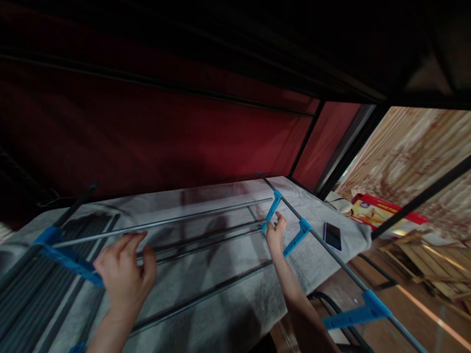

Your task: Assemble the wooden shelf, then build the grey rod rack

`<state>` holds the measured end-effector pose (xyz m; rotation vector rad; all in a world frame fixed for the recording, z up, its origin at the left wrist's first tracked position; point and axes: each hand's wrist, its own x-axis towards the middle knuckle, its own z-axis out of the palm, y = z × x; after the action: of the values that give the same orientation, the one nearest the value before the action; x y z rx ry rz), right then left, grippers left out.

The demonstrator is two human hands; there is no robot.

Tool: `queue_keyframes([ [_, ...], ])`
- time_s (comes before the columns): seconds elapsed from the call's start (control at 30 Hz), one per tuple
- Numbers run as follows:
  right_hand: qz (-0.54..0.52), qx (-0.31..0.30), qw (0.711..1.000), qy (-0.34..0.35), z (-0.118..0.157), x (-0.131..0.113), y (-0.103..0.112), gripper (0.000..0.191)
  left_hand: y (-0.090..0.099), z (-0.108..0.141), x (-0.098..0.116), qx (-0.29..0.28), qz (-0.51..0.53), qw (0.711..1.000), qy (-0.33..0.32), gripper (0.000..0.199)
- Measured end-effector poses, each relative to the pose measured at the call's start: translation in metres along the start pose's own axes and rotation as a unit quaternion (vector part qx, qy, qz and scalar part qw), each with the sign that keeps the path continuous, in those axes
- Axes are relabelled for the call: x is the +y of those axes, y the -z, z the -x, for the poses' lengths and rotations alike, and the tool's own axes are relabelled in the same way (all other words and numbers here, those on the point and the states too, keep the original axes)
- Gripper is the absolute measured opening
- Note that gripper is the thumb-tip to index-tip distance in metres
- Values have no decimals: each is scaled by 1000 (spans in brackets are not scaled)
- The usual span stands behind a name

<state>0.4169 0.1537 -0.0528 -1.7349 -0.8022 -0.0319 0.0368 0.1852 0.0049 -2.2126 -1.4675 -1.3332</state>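
A rack frame of grey metal tubes (206, 296) and blue plastic brackets lies over a cloth-covered table (235, 274). My left hand (125, 269) is beside the lower end of the left blue bracket (71, 260), fingers bent and thumb apart, just below a long thin tube (165, 222). Contact with the bracket cannot be made out. My right hand (275, 233) is at the right side, fingers loosely curled and apart, close to the lower end of a blue bracket (272, 208). Another blue bracket (297, 238) sits on the same side tube (338, 260), near my right wrist.
Several dark tubes (44, 289) lie together at the left. A phone (332, 236) rests near the table's right edge. Behind the table is a red panel (165, 142) with dark bars. A red and yellow box (382, 211) and wooden slats (434, 264) are at the right.
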Motion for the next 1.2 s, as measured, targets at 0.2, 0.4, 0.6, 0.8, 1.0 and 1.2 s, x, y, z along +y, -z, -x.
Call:
queue_keyframes([
  [0.2, -94, -5, 995, -36, -43, 10, 5, 64, -19, -75, 60, -86, -33, 977, -194, 40],
  [0.4, -138, -56, 989, -8, -59, -5, -8, 66, -58, -99, 82, -211, -57, 952, -213, 42],
  [0.6, -162, -80, 984, 6, -57, -17, -16, 61, -76, -97, 65, -271, -61, 946, -167, 40],
  [0.8, -113, -70, 990, 42, -57, -23, -28, 54, -72, -94, 56, -244, -54, 954, -167, 42],
  [1.0, -87, -66, 992, 68, -53, -27, -30, 49, -70, -95, 54, -238, -47, 958, -155, 42],
  [1.2, -107, -76, 989, 75, -53, -21, -35, 54, -70, -90, 52, -232, -76, 953, -181, 45],
])
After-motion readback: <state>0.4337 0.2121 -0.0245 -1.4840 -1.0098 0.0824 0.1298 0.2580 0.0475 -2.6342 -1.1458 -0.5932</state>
